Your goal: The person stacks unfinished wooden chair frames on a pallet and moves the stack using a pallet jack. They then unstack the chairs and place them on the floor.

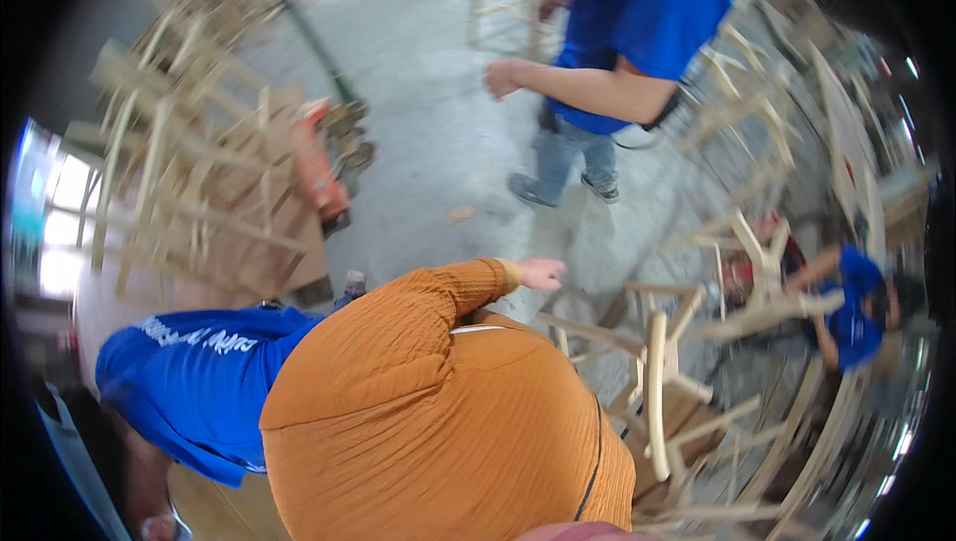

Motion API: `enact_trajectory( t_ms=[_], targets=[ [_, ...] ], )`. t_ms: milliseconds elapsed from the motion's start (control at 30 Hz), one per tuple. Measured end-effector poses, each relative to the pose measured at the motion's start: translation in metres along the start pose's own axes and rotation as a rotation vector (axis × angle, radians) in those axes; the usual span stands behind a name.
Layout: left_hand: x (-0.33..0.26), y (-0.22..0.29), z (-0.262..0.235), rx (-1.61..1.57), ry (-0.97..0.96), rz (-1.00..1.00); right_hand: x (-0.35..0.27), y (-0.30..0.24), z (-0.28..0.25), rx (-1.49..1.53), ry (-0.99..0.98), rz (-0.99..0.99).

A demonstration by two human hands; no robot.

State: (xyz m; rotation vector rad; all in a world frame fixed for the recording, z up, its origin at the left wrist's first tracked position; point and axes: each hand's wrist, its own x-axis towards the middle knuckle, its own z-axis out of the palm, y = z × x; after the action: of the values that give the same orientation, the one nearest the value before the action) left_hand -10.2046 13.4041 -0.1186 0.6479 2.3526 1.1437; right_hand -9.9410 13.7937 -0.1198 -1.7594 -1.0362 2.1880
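Observation:
My left hand [541, 273] reaches out past the orange-brown sleeve, its fingers loosely stretched and slightly blurred. It holds nothing and hangs over the grey floor. Just right of it and lower stands a pale, unfinished wooden chair frame [655, 382] with curved legs or rails; I see a gap between it and the hand. My right hand does not show. My orange-brown top [478, 432] fills the lower middle, and a thin dark cord [598, 441] runs down its right side.
A person in blue [214, 367] bends close at my left. Another [637, 33] stands ahead; a third [856, 310] is by chair frames at right. Stacked chair frames [149, 153], cardboard [244, 252] and an orange pallet jack [321, 163] stand at left.

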Motion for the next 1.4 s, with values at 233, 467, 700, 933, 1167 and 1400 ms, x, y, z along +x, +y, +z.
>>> enact_trajectory(
  t_ms=[233,467,700,933,1167,1400],
  targets=[
    [-0.274,-0.153,-0.049,-0.043,0.491,-1.286,0.034,0.065,0.133,-1.221,-0.475,-0.027],
    [-0.370,-0.181,-0.031,-0.275,0.483,-1.331,-0.038,0.094,0.357,-1.406,-0.987,-0.463],
    [-0.324,-0.223,-0.254,-0.240,1.619,-0.364,-0.192,0.221,0.548,-1.284,-1.435,-0.588],
    [-0.333,-0.119,-0.558,0.102,1.717,0.057,-0.156,0.328,0.576,-1.710,-1.401,-0.597],
    [-0.322,-0.152,-0.663,0.474,1.652,-0.084,-0.024,0.295,0.517,-1.998,-0.939,-0.703],
    [-0.258,-0.210,-0.676,0.014,2.233,0.361,-0.011,0.283,0.617,-2.008,-0.608,-0.152]
  ],
)
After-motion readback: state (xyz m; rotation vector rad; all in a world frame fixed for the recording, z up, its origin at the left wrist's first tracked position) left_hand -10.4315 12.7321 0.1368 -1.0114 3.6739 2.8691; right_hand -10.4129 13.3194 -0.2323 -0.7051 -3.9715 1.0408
